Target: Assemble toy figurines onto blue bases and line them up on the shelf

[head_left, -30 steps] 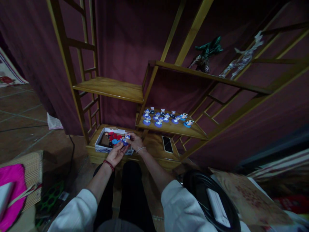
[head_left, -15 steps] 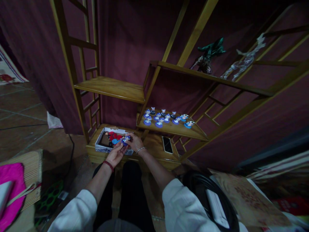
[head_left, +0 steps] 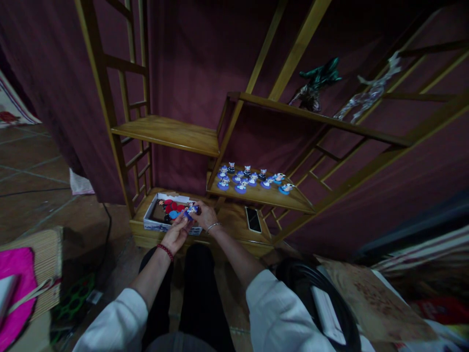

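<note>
Between my two hands is a small purple and white figurine [head_left: 191,211], held above the right part of an open box. My left hand [head_left: 178,234] grips it from below, fingers closed at its base. From the right, my right hand [head_left: 206,215] closes on its other side, the fingertips partly hidden. The white-edged cardboard box [head_left: 156,225] sits on the bottom shelf and has red, blue and black pieces in it. Several similar figurines [head_left: 241,186] stand in rows on the raised shelf [head_left: 256,196] to the right, some purple, some black, some blue.
A phone [head_left: 253,219] lies on the bottom shelf right of my hands. Wooden uprights [head_left: 230,122] and an upper-left shelf [head_left: 168,133] frame the space. A green-topped ornament [head_left: 318,80] and a clear one [head_left: 366,95] stand higher right. Coiled black cable [head_left: 298,278] lies lower right.
Both hands stay over the box with the figurine, which looks slightly turned between the fingers. The whole view has shifted very slightly.
</note>
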Tool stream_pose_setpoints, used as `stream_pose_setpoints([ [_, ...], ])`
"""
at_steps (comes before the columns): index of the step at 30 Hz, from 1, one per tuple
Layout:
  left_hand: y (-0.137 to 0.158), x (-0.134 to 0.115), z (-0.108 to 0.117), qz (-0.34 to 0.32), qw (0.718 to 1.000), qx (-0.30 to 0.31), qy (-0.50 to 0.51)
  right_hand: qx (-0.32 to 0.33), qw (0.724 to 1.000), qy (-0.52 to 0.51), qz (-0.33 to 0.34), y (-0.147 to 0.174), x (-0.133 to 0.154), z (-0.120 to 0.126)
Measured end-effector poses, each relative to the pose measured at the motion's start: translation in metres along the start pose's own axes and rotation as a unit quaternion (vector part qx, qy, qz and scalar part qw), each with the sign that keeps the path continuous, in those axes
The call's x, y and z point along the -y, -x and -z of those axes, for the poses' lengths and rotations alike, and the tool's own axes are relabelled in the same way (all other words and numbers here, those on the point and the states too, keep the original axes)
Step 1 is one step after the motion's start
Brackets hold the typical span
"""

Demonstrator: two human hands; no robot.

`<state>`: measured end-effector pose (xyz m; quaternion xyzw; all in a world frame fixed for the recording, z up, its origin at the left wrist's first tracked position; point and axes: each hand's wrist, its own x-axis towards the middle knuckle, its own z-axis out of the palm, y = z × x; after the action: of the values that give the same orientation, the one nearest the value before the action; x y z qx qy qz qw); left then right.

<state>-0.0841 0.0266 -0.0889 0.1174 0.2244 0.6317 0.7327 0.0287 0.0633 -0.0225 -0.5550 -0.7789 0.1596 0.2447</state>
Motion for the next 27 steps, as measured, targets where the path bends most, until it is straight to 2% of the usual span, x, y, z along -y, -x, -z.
stream_pose_setpoints([
  [17,-0.003,0.003,-0.001,-0.009,1.000,-0.004,-0.003,0.004,0.988,0.021,-0.151,0.000,0.009,-0.002],
  [22,-0.002,0.003,-0.001,-0.017,1.000,-0.005,-0.002,-0.005,0.989,0.010,-0.150,0.002,0.011,-0.003],
  [27,0.000,0.001,-0.003,-0.013,1.000,-0.015,-0.003,-0.009,0.995,-0.030,-0.090,0.003,0.008,-0.005],
])
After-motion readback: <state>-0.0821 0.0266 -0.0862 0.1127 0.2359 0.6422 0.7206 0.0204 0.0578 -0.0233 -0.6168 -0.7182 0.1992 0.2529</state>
